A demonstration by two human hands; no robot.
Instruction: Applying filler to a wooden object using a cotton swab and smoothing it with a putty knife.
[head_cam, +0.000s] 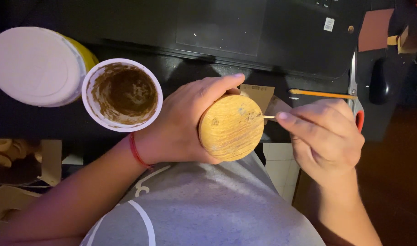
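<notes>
My left hand [181, 123] grips a round wooden piece [231, 127] with a flat, grained face turned up toward me, held just above my lap. My right hand [324, 136] pinches a thin pale stick [268, 117] whose tip touches the right edge of the wooden piece. A red cord circles my left wrist.
An open white cup [122, 94] smeared brown inside stands left of my left hand, beside a yellow tub with a white lid [35, 66]. A dark laptop [245, 32] lies behind. Scissors with an orange handle [355, 98] and an orange pencil [322, 94] rest at right. Cardboard pieces [49, 159] lie lower left.
</notes>
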